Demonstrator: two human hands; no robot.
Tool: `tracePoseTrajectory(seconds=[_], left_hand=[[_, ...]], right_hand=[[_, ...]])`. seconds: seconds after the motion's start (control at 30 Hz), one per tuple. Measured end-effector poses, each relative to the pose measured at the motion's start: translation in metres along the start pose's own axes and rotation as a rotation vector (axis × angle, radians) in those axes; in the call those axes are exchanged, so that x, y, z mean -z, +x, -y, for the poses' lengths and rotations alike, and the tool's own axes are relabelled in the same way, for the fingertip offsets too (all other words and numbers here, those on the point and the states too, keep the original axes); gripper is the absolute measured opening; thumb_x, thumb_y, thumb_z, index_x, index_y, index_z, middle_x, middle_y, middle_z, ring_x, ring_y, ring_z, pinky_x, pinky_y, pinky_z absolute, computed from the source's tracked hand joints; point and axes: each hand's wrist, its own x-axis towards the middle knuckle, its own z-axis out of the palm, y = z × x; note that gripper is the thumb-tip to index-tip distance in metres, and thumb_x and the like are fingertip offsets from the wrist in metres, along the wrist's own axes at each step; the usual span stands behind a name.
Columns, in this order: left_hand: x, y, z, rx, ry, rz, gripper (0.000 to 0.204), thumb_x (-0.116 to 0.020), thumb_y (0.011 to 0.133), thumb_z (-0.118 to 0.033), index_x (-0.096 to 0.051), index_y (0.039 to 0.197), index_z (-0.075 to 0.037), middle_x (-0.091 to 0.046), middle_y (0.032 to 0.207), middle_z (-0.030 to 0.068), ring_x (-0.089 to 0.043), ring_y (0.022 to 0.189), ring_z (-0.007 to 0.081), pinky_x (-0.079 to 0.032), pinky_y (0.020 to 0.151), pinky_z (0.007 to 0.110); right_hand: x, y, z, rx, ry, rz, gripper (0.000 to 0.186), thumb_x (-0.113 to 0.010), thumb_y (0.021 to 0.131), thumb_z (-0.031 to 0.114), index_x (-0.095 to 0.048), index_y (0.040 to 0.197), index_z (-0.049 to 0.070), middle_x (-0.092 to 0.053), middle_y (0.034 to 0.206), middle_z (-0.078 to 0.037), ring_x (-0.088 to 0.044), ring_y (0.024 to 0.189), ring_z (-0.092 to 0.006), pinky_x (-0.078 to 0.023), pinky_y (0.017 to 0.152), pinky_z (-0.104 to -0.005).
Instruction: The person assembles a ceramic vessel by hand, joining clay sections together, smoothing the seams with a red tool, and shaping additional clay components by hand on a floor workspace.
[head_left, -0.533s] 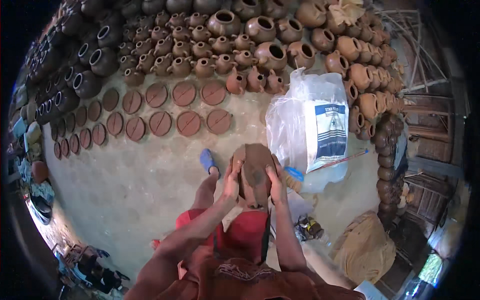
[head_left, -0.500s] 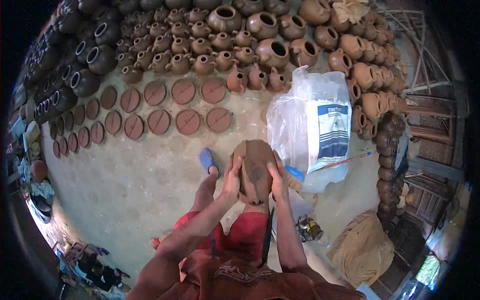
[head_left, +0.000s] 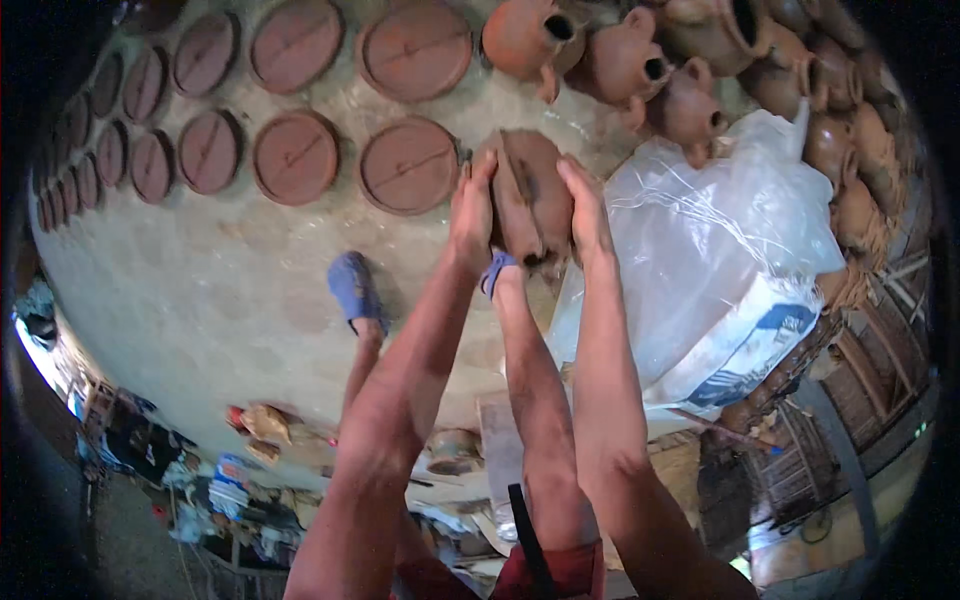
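Observation:
My left hand [head_left: 473, 212] and my right hand [head_left: 587, 207] grip opposite sides of a brown clay piece [head_left: 535, 190], broad and rounded, with a raised ridge along its length. My arms stretch down toward the floor, and the piece is just right of a round reddish clay disc [head_left: 410, 150] at the end of a row. I cannot tell whether it touches the floor. My right foot, in a blue shoe [head_left: 500, 268], is just below it; my other blue shoe [head_left: 353, 290] is to the left.
Two rows of discs [head_left: 295, 155] run leftward. Clay jugs [head_left: 615, 70] crowd the upper right. Clear plastic sheeting [head_left: 690, 230] and a printed white sack [head_left: 740, 355] lie to my right. A pole [head_left: 720, 430] crosses the lower right; assorted clutter [head_left: 250, 490] fills the lower left.
I have bent forward and reached out, carrying the clay piece away from my body toward the disc row and jugs. The floor now appears closer, and my right foot shows beneath the piece.

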Motion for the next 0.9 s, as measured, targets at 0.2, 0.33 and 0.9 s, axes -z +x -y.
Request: tracePoseTrajectory(seconds=[0.2, 0.33, 0.9], left_hand=[[0.013, 0.096, 0.011, 0.018, 0.087, -0.039, 0.06, -0.042, 0.105, -0.053, -0.056, 0.14, -0.006, -0.063, 0.133, 0.016, -0.065, 0.116, 0.0298, -0.052, 0.101, 0.044], [0.014, 0.111, -0.003, 0.121, 0.083, -0.111, 0.07, -0.043, 0.102, -0.061, -0.053, 0.142, -0.005, -0.063, 0.132, 0.0174, -0.064, 0.115, 0.0333, -0.051, 0.1, 0.051], [0.005, 0.115, -0.037, 0.141, 0.063, -0.042, 0.064, -0.041, 0.106, -0.055, -0.053, 0.141, -0.003, -0.066, 0.13, 0.0147, -0.067, 0.114, 0.0297, -0.054, 0.1, 0.048]], right_hand=[[0.014, 0.108, -0.037, -0.135, -0.071, 0.072, 0.077, -0.062, 0.097, 0.051, -0.049, 0.15, -0.003, -0.051, 0.154, -0.015, -0.048, 0.139, -0.0252, -0.033, 0.118, -0.0378], [0.008, 0.126, -0.038, -0.143, -0.06, 0.105, 0.076, -0.063, 0.096, 0.053, -0.053, 0.148, -0.001, -0.052, 0.153, -0.014, -0.048, 0.139, -0.025, -0.033, 0.117, -0.0378], [0.005, 0.128, -0.024, -0.071, -0.038, 0.264, 0.076, -0.073, 0.091, 0.045, -0.05, 0.149, 0.001, -0.056, 0.147, -0.012, -0.052, 0.133, -0.0232, -0.037, 0.114, -0.0341]])
